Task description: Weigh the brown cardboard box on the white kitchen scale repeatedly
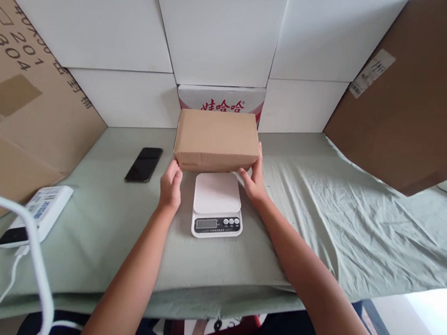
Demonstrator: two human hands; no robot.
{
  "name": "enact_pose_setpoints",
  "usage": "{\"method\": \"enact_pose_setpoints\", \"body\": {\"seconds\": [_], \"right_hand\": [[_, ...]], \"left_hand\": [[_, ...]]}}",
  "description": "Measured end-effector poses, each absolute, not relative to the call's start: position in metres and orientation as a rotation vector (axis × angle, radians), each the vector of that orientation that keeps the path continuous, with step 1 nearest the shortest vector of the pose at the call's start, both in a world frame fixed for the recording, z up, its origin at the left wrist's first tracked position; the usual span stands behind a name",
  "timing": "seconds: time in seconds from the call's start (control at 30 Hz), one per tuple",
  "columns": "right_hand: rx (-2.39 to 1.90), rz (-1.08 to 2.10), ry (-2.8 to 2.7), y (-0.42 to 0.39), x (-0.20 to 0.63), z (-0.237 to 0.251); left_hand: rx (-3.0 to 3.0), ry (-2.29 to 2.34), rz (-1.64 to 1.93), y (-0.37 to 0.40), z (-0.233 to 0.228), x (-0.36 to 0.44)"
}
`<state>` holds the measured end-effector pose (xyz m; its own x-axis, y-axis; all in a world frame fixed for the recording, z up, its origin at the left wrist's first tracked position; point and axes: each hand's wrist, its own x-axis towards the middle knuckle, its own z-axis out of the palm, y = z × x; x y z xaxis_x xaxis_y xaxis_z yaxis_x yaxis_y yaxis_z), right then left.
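Both my hands grip a closed brown cardboard box (217, 138) by its two ends, just behind a white kitchen scale. My left hand (171, 183) is at the box's near left corner, fingers curled against it. On the right end, my right hand (254, 178) has its thumb at the lower front edge and its fingers along the side. The white scale (217, 194) lies on the green cloth nearer to me, its platform bare and its small display looking blank. Whether the box touches the table cannot be made out.
A black phone (144, 164) lies left of the box. A white power bank (37, 215) with a cable sits further left, by a large carton (31, 77). White boxes (218, 35) form a wall behind; another brown carton (419, 96) stands at the right. Green cloth (327, 205) covers the table.
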<state>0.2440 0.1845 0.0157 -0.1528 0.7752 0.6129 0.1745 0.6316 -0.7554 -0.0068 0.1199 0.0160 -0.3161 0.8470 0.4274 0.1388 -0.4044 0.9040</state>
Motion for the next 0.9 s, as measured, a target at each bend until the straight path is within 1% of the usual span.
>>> {"method": "enact_pose_setpoints", "body": {"seconds": [0.1,0.23,0.33,0.47,0.63,0.9], "right_hand": [[-0.814,0.623,-1.687,0.150,0.254,0.022],[-0.808,0.745,-1.716,0.107,0.267,0.028],[-0.797,0.789,-1.750,0.091,0.272,0.034],[-0.799,0.813,-1.742,0.087,0.275,0.041],[-0.860,0.748,-1.708,0.085,0.279,0.044],[-0.866,0.669,-1.742,0.079,0.276,0.045]], "left_hand": [[1.447,1.203,1.836,0.084,0.015,0.002],[1.400,1.180,1.832,0.038,0.004,0.008],[1.330,1.191,1.840,0.018,0.000,0.009],[1.248,1.226,1.797,0.003,-0.002,0.008],[1.234,1.223,1.750,-0.008,-0.009,0.006],[1.216,1.230,1.767,-0.002,-0.002,0.007]]}}
